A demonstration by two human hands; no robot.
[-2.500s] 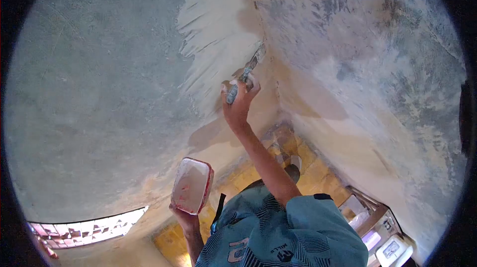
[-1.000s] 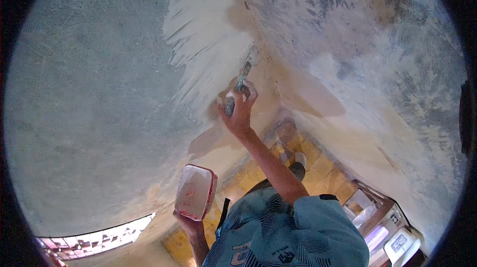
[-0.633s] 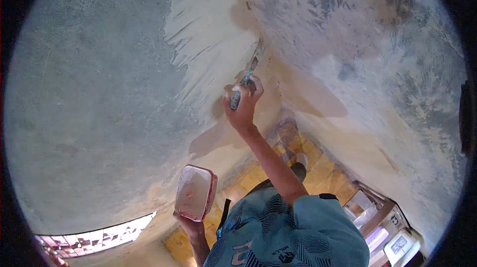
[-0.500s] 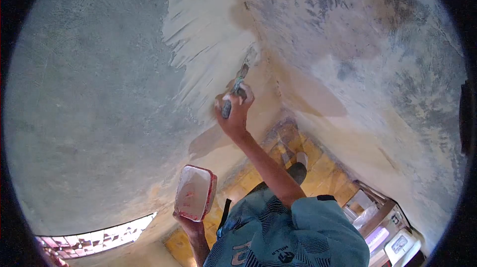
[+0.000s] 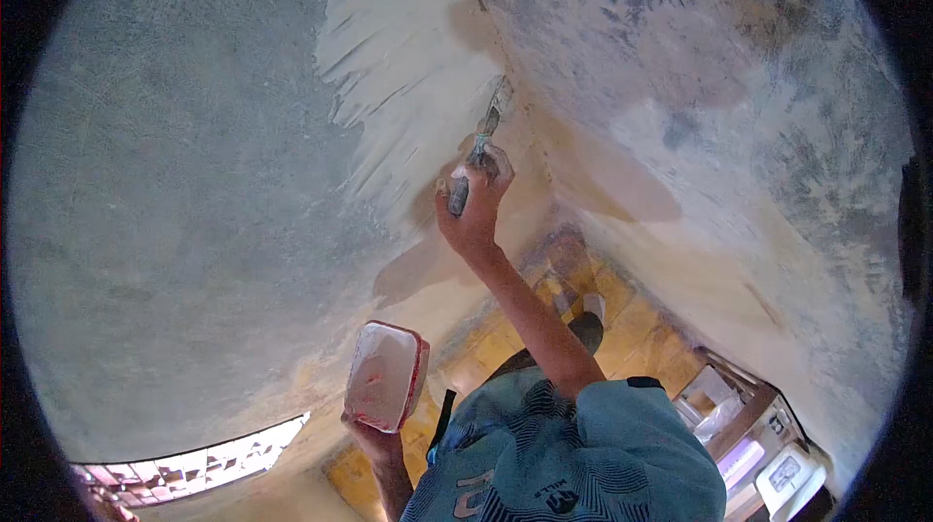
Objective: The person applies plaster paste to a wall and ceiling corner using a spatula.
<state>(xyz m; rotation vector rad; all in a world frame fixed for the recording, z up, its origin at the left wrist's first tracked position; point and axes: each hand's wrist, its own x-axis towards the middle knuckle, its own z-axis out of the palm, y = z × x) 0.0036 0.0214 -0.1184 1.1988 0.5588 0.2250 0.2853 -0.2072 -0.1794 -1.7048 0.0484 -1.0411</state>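
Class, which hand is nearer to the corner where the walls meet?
Right. The right hand, gripping the scraper, is close to the corner; the left hand, holding the tub, is farther away, lower left.

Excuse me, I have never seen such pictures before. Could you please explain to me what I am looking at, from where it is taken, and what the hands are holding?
There is no machine here, only a person with two bare hands. The camera is worn on the head and looks forward and down, so the person's own blue-green shirt appears at the bottom. The view is round, with dark edges.

Two walls meet in a corner. On the grey left wall, next to the corner, lies a pale, streaky coat. The right hand grips a scraper, its blade at that wall near the corner. The left hand holds a whitish container with red on its side. Below is a yellowish floor.
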